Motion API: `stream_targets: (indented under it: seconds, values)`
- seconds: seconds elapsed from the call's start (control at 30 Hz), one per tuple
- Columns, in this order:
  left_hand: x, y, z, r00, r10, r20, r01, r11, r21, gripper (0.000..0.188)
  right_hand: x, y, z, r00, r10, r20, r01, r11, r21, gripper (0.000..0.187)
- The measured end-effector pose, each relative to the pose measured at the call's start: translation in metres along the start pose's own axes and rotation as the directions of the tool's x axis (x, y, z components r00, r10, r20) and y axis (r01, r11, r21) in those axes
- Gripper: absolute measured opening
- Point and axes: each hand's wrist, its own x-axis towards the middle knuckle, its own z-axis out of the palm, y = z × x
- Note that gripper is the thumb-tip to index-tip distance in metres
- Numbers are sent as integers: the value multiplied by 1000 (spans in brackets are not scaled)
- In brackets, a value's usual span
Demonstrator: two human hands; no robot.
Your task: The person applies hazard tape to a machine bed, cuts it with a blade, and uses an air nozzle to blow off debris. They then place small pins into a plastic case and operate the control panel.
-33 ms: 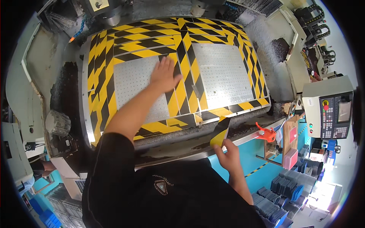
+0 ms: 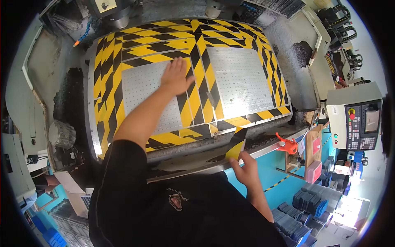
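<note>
Tape work seemed underway: the left hand lay spread over the plate; the right hand pinched striped tape, likely needing steady tension next.

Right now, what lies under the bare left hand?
Black-and-yellow striped tape and a grey perforated metal plate show around the left hand; what it covers is hidden.

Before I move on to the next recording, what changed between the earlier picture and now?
The left hand moved slightly forward, away from the person, over the left perforated plate. Nothing was taken or let go; the right hand still pinches the black-and-yellow striped tape.
</note>
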Motion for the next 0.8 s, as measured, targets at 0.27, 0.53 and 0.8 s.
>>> stream_targets:
  seconds: [0.27,0.53,0.8]
  values:
    - [50,-12,-2,988,-152,-17,152,988,10,81,33,0,-4,953,-277,123,299,925,-235,18]
    - [-117,-11,-11,991,-49,124,96,911,-401,73,109,3,24,745,-610,268,665,654,-360,12]
    - [-320,72,-86,873,465,145,372,-444,-815,74,173,14,99,445,-880,165,878,392,-275,24]
